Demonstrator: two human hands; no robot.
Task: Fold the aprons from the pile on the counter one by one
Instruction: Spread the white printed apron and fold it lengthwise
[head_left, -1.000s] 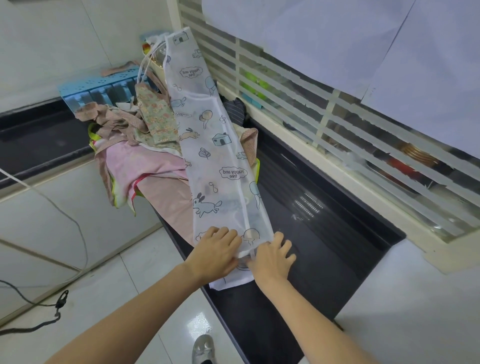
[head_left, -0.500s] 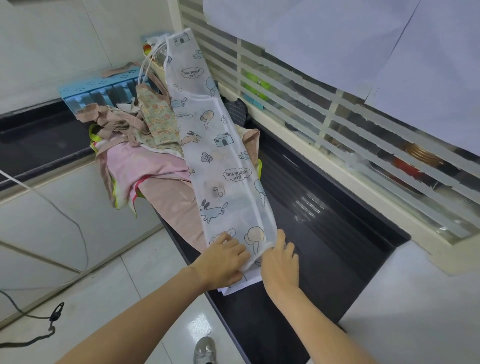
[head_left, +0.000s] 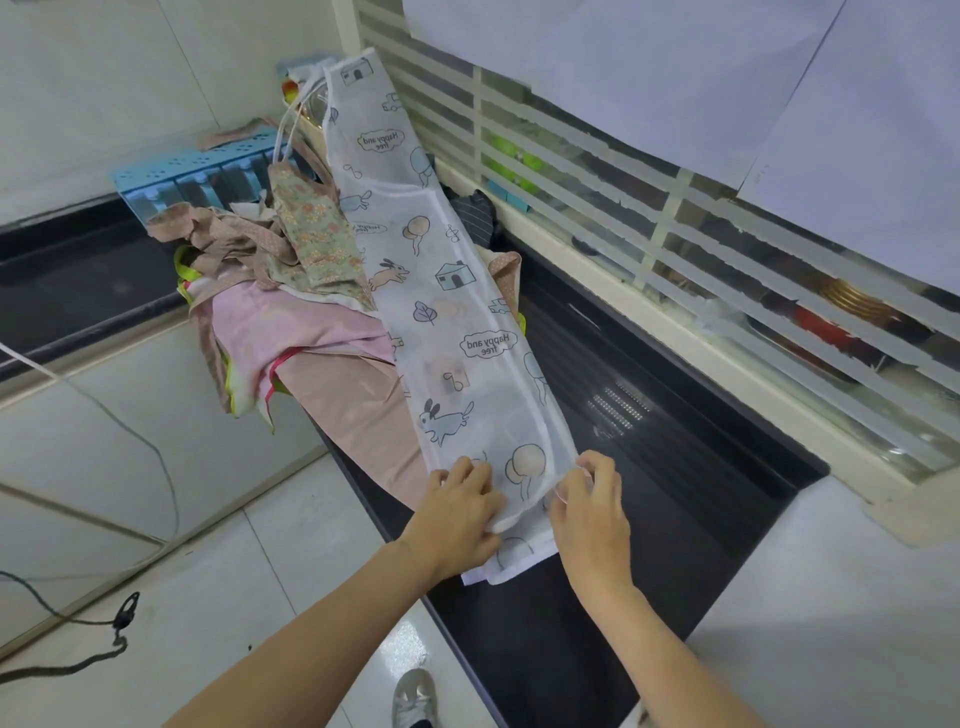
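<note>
**White printed apron gripped at near hem; lengthwise strip ready for the next fold**

At far left, a cable (head_left: 130, 457) is seen trailing over the tiled floor (head_left: 260, 597). A blue rack (head_left: 192, 174) stands behind the pile of unfolded aprons (head_left: 270, 291), which is heaped on the dark bench (head_left: 675, 493). Across that pile, the white printed apron (head_left: 457, 322) is laid as a long narrow strip, its far end resting up against the slatted window grille (head_left: 649, 218) and its near end lying on the bench.

The near hem is held at both corners. The left hand (head_left: 457, 512) is closed on the left corner, thumb tucked beneath the cloth. The right hand (head_left: 589, 506) pinches the right edge with curled fingers.

It is judged that the next fold runs end to end. Both corners should be lifted together and level, the strip kept taut, and edges matched before the crease is pressed flat. A drag against the pile is to be avoided.
</note>
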